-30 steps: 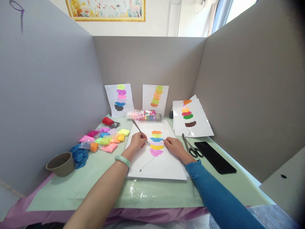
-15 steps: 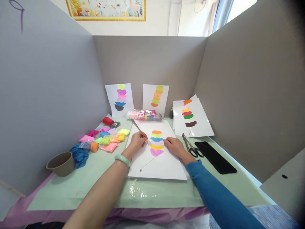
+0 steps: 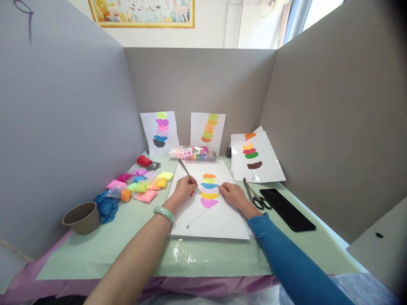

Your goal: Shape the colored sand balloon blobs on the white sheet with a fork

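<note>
Left hand [image 3: 183, 187] is clamped on a fork [image 3: 190, 176], tines at the clay stack [image 3: 209, 190] mid-sheet [image 3: 219, 220]. Right hand [image 3: 233, 194] lies flat, fingers loose, steadying that paper. Five colour blobs look laid and spread; unopened clay packets [image 3: 143, 182] wait toward the tabletop's left edge.

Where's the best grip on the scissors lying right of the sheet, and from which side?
Take the scissors at the dark finger loops, the end nearest the person, coming from the near side with the right hand, which rests just beside them. They lie flat on the table with blades closed and pointing away, so the loops are probably the safest, thickest part to pinch or hook.
</note>
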{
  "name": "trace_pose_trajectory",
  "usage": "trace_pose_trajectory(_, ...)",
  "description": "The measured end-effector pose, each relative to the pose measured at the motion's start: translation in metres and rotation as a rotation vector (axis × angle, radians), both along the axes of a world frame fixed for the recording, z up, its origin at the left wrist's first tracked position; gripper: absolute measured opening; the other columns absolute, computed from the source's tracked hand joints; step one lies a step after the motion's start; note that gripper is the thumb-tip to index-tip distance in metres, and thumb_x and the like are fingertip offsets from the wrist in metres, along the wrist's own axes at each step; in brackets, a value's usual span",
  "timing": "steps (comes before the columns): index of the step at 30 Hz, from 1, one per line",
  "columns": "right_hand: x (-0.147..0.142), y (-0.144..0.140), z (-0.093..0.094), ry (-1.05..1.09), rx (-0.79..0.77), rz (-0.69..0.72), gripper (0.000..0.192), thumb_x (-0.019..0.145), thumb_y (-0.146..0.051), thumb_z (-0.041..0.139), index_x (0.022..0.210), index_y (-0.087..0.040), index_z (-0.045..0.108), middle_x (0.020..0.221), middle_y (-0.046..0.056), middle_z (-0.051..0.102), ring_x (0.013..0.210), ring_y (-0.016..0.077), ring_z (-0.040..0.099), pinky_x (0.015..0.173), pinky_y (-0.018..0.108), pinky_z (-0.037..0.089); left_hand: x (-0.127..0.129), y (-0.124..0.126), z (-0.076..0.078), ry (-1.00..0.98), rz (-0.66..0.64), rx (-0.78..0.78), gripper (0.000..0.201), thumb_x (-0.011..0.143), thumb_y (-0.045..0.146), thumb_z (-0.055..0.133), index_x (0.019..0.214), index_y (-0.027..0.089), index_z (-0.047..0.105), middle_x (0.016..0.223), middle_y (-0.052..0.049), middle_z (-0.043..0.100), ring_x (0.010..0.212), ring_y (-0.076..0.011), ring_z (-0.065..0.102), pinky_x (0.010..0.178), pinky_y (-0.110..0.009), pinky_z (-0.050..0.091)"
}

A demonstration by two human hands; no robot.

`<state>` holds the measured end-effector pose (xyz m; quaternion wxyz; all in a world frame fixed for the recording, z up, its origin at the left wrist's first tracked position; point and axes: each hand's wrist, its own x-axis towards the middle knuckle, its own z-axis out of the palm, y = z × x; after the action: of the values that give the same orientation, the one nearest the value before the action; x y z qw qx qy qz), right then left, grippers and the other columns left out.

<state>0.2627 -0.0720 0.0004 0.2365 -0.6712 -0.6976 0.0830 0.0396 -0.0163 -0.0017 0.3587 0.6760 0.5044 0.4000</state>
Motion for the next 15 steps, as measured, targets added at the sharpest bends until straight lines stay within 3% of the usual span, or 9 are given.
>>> trace_pose_trajectory(6, 0.0, 0.0001, 0.0001, -0.011, 0.007, 0.002, 0.03, 0.092, -0.036, 0.045, 0.076, -0.021, 0.066, 0.08, 0.004, 0.07, 0.076, 0.0149, 0.057, 0.063, 0.024, 0.03, 0.0001, 0.0039, -0.0035, -0.147, -0.053, -0.009, 0.01, 0.073, 0.007, 0.059, 0.076, 0.016, 0.058, 0.049, 0.007, 0.054, 0.039, -0.0077, 0.051, 0.042, -0.017, 0.04)
trace_pose_trajectory(15, -0.0003, 0.0002, 0.0002, -0.006, 0.002, 0.003, 0.031, 0.092, -0.036, 0.044, 0.075, -0.021, 0.065, 0.079, 0.004, 0.069, 0.075, 0.0152, 0.057, 0.063, 0.024, 0.03, 0.0065, -0.0052, 0.0038, -0.014, -0.064, 0.031, 0.008, 0.076, 0.009, 0.058, 0.076, 0.017, 0.056, 0.046, 0.008, 0.052, 0.037, -0.0078, 0.049, 0.042, -0.018, 0.037)
